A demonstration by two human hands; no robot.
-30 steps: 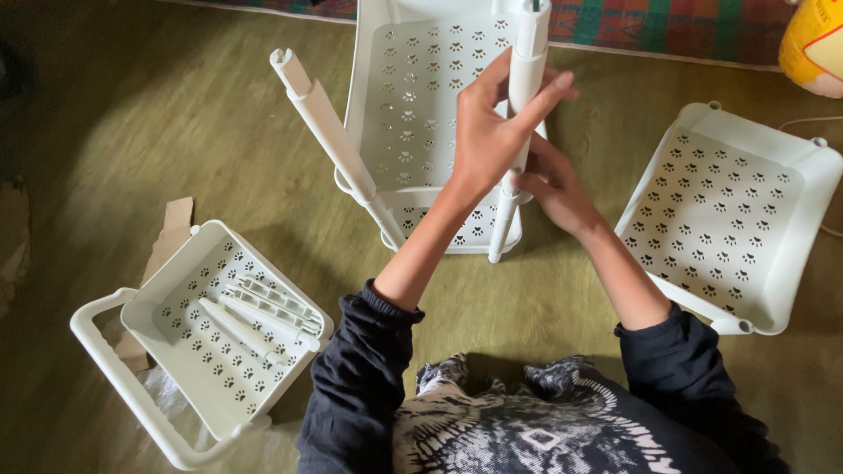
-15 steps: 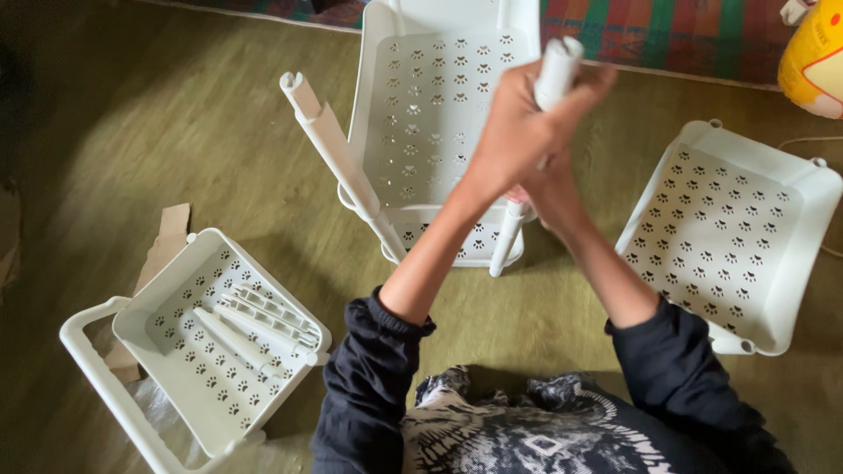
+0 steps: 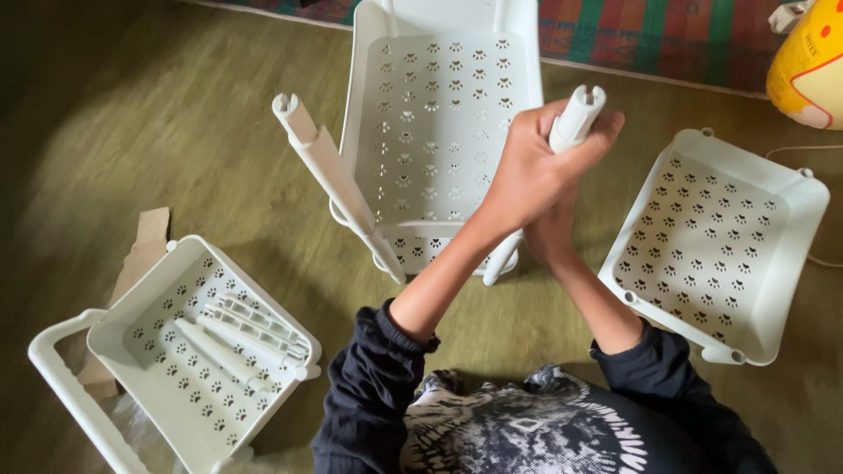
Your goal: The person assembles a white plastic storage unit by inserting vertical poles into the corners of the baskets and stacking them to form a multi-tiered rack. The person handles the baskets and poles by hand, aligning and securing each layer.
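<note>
Left hand (image 3: 531, 171) wraps tight around the white plastic tube (image 3: 575, 118), steadying it upright at the white perforated plastic tray's (image 3: 439, 114) near corner; right hand (image 3: 551, 233) grips lower, fingers hidden.

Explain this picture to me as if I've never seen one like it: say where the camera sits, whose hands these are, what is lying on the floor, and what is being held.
The picture comes from a camera worn on a person's head, looking down at their own arms in dark sleeves. No machine is involved, only two bare hands.

The left hand is wrapped around the top of a white plastic pole that stands in a corner of the middle tray. The right hand grips the same pole lower down, mostly hidden behind the left one. A second pole already stands at the tray's other near corner.

On the greenish floor lie two more white trays with paw-print holes: the right tray, and the left tray, which holds several loose white pole pieces. A scrap of cardboard lies beside the left tray.
</note>
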